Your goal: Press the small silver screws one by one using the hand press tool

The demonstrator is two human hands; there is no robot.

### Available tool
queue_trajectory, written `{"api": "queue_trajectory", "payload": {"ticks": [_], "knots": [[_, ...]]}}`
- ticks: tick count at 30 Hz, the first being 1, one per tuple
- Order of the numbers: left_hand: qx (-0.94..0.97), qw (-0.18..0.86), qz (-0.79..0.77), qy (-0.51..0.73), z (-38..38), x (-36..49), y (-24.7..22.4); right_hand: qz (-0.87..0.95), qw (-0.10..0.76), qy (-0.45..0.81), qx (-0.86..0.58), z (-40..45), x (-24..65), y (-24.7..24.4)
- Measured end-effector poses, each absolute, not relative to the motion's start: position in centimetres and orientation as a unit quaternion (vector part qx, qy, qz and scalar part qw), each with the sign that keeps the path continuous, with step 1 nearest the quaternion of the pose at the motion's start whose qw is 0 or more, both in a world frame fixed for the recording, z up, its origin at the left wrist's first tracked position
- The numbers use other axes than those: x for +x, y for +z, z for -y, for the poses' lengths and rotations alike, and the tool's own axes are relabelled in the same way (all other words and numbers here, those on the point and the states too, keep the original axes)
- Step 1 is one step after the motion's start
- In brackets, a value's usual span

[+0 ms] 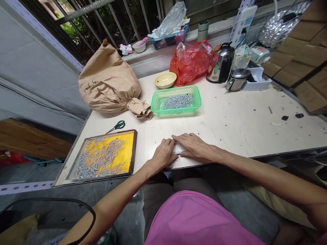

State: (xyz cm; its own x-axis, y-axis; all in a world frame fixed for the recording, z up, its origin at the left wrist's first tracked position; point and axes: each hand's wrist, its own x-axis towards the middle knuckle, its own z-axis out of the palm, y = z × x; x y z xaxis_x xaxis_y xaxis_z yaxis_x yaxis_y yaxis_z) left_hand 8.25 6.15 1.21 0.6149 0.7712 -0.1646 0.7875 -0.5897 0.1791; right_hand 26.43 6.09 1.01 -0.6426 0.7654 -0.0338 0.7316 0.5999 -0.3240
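My left hand point(163, 153) rests at the table's front edge, its fingers bent and pressed together. Facing it, my right hand point(192, 145) reaches in from the right, closed, with its fingertips close to the left ones. A thin, greyish piece point(176, 153) shows between the two thumbs; it is too small and too covered to name. To the left of my hands lies a shallow framed tray point(135, 149) with a yellow base, holding many small silvery metal pins point(102, 158). Beyond my hands stands a green plastic basket point(176, 110) with more such metal pieces.
Green-handled scissors point(119, 125) lie behind the tray. A brown paper sack point(109, 81), a cream bowl point(165, 80), a red plastic bag point(190, 64), a kettle point(222, 64) and a metal pot point(237, 80) line the back. Cardboard point(298, 51) leans at the right.
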Motion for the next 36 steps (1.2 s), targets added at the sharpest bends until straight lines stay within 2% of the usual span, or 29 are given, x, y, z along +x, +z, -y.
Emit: {"api": "queue_trajectory", "payload": {"ticks": [5, 16, 25, 31, 36], "knots": [[0.881, 0.096, -0.459, -0.057, -6.2, 8.6, 1.6, 0.891, -0.003, 0.103, -0.443, -6.4, 26.0, 1.4], [0.863, 0.116, -0.486, -0.072, -5.6, 9.2, 1.6, 0.887, 0.021, 0.091, -0.452, -5.4, 25.3, -0.3], [0.876, 0.099, -0.465, 0.081, -0.7, 7.9, -1.4, 0.917, 0.09, 0.127, -0.368, -7.5, 28.1, -1.5], [0.862, 0.12, -0.482, 0.105, 2.0, 8.3, -2.4, 0.903, 0.084, -0.009, -0.422, -9.1, 26.4, -2.4], [0.851, 0.082, -0.489, 0.172, 1.9, 4.5, -0.3, 0.911, 0.048, -0.061, -0.406, -9.2, 25.4, -3.1]]}}
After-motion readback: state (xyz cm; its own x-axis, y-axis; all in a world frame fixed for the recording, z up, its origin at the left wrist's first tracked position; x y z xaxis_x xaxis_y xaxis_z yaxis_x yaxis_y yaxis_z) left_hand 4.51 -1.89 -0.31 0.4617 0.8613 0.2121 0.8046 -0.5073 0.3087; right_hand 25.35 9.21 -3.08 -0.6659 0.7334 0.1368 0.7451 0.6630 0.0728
